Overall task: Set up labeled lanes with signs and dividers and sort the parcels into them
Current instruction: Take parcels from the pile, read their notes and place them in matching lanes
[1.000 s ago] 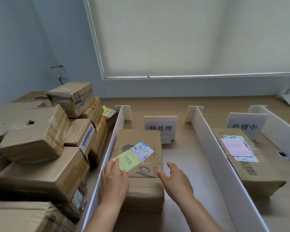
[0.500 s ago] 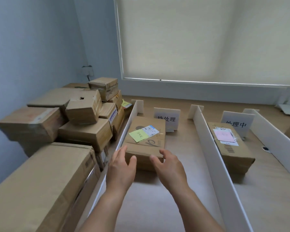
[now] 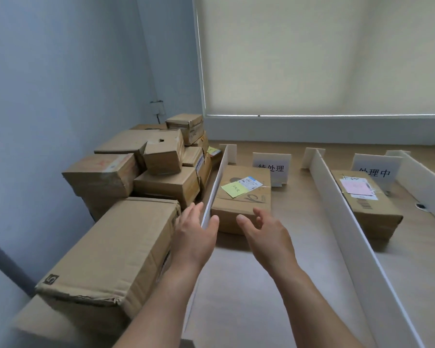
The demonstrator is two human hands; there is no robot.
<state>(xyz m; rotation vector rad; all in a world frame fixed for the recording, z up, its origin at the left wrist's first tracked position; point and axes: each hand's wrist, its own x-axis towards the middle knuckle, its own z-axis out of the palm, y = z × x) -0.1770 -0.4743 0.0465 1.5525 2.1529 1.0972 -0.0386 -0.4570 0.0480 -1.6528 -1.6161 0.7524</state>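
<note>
A cardboard parcel point(image 3: 244, 197) with a green sticky note and a shipping label lies in the left lane, in front of the sign "待处理" point(image 3: 271, 165). My left hand point(image 3: 195, 232) hovers over the near end of the left white divider point(image 3: 217, 179), fingers relaxed and holding nothing. My right hand point(image 3: 266, 234) is open just short of that parcel, not touching it. A second parcel point(image 3: 367, 204) with a pink note lies in the middle lane by the sign "处理中" point(image 3: 374, 168).
A heap of unsorted cardboard boxes point(image 3: 161, 169) fills the floor left of the lanes, with a large box point(image 3: 111, 254) nearest me. The middle divider point(image 3: 342, 217) and right divider point(image 3: 422, 179) run away from me. A blind-covered window point(image 3: 324, 56) stands behind.
Both hands have come off the green-note parcel and drawn back toward me. The view has pulled back and turned left, showing more of the box heap.
</note>
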